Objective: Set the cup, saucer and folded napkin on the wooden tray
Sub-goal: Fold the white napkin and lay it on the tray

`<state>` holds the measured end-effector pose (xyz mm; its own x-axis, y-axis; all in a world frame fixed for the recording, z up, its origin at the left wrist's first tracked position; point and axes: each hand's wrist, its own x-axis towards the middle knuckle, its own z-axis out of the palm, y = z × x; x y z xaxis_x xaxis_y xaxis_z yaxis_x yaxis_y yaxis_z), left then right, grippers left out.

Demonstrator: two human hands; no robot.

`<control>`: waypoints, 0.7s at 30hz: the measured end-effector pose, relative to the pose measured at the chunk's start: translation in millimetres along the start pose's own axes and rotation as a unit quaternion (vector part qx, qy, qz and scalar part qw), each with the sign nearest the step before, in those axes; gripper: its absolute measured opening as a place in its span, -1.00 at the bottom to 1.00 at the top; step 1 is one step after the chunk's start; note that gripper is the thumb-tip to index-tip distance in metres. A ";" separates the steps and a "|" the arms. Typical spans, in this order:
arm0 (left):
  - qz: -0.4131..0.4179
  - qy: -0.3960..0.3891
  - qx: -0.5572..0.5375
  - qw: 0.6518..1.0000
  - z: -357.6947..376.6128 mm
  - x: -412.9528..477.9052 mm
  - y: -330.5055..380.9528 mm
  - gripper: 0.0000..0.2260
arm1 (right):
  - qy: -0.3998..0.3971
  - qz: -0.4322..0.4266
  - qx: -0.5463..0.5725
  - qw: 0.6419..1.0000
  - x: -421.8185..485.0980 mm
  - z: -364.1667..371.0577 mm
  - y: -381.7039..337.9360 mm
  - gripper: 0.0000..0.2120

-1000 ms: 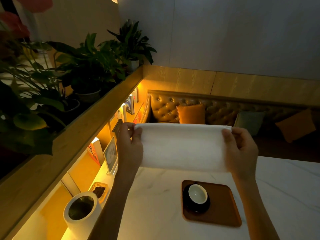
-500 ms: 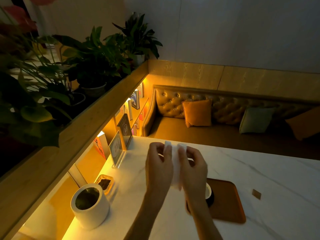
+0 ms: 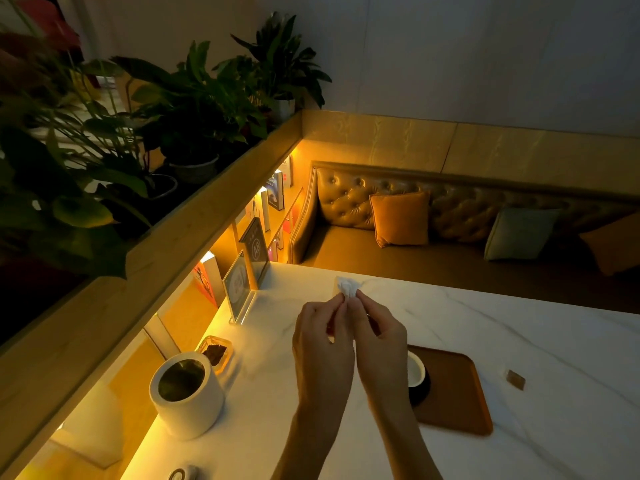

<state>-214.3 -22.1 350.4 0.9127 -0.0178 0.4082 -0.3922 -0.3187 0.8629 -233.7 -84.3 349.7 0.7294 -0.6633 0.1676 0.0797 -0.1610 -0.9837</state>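
My left hand (image 3: 320,336) and my right hand (image 3: 375,336) are close together above the white marble table (image 3: 519,341). Both pinch the white napkin (image 3: 347,287), folded narrow, with its top sticking up above my fingertips. Behind my right wrist the wooden tray (image 3: 453,393) lies on the table. A white cup (image 3: 415,370) stands on a black saucer (image 3: 420,389) at the tray's left end. My right forearm partly hides them.
A white cylindrical pot (image 3: 187,393) and a small glass dish (image 3: 216,353) sit at the table's left edge. Clear sign stands (image 3: 242,285) are behind them. A small brown packet (image 3: 516,379) lies right of the tray. A sofa with cushions (image 3: 400,218) is beyond the table.
The napkin was held spread wide between my hands a second ago. My hands came together and folded it into a narrow strip, which they now pinch slightly higher.
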 end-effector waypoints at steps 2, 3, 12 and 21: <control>-0.004 -0.028 -0.045 0.999 -1.1 -4.9 -2.1 -0.82 | -0.029 -0.015 -0.019 0.999 0.5 -3.2 -0.5 -0.79; -0.029 -0.059 -0.100 0.993 -2.7 -5.9 -2.8 -0.80 | -0.042 -0.018 -0.030 0.999 2.3 -6.0 -0.4 -0.76; -0.195 -0.074 -0.149 0.967 -15.8 3.1 -33.2 -0.81 | -0.098 0.032 0.005 0.995 15.6 -28.9 0.6 -0.70; -0.400 -0.255 -0.431 0.767 -41.0 18.2 -52.0 -0.62 | -0.171 0.098 0.123 0.973 23.0 -54.4 2.2 -0.66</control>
<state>-182.0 33.0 325.1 0.7409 -0.5817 -0.3358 0.5882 0.3205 0.7425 -253.7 -139.7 354.9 0.9272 -0.3744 -0.0139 0.0462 0.1511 -0.9874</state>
